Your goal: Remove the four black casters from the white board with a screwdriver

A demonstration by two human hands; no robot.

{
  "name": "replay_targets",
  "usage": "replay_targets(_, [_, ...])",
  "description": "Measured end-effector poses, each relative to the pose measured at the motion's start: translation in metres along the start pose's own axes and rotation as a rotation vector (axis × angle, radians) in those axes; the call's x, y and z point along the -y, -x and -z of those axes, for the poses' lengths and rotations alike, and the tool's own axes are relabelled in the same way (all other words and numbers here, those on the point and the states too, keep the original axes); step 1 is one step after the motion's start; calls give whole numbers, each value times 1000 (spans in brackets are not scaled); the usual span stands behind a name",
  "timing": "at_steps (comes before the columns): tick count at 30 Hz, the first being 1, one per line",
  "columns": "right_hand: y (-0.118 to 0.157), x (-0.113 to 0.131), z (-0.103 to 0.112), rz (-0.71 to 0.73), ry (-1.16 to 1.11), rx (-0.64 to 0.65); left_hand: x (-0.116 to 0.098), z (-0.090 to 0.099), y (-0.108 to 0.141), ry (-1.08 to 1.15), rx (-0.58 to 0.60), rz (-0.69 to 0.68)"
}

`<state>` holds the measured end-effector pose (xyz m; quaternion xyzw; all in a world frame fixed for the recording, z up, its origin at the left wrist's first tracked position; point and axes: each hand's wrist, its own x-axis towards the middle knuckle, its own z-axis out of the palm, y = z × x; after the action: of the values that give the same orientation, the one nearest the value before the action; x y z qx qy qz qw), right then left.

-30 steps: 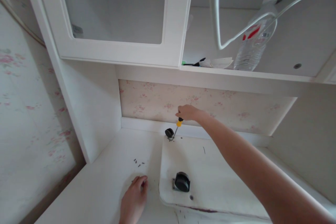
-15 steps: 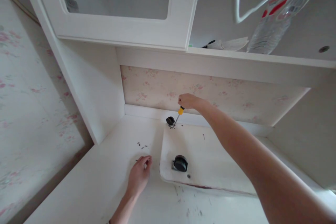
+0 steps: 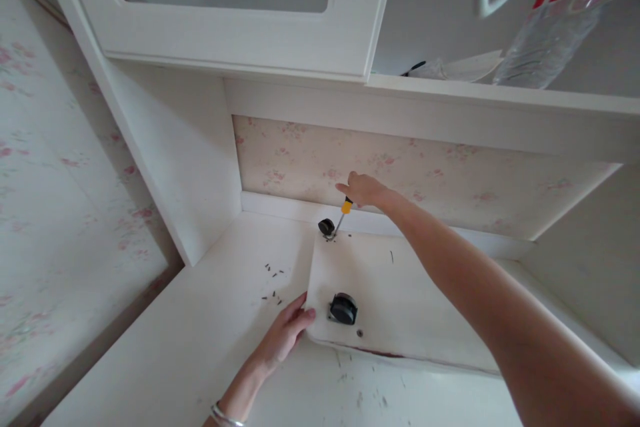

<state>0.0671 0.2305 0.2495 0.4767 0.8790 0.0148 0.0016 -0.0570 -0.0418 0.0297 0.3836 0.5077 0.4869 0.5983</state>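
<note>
My right hand (image 3: 365,189) is wrapped round the handle of a screwdriver (image 3: 346,207) with a yellow and black grip. Its shaft slants down to the metal plate of a black caster wheel (image 3: 326,227) at the far left corner of a white board (image 3: 415,307). The tip is too small to make out. My left hand (image 3: 283,337) grips the board's left edge, thumb on top and fingers along the side. A second caster wheel (image 3: 343,309) stands on the near left part of the board. Several small dark screws (image 3: 275,274) lie left of the board.
The board rests on a white desktop (image 3: 200,327) with dark smudges near its front. A cabinet door (image 3: 225,40) with a glass pane hangs overhead. On the open shelf (image 3: 500,95) at the right are a clear plastic bottle (image 3: 550,47) and some paper.
My left hand has moved right from beside the screws and taken hold of the board's edge. My right hand's fingers have shifted on the screwdriver, which stays at the far caster.
</note>
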Motion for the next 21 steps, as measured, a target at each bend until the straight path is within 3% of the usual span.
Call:
replay_targets(11, [5,2,17,132,-95,49,-3,0,0,34,26,-12])
replay_targets(18, [5,7,24,-41,1,30,-5,-2,0,44,93,-67])
replay_targets(21, [10,3,28,-7,22,65,-6,-3,1,41,121,-80])
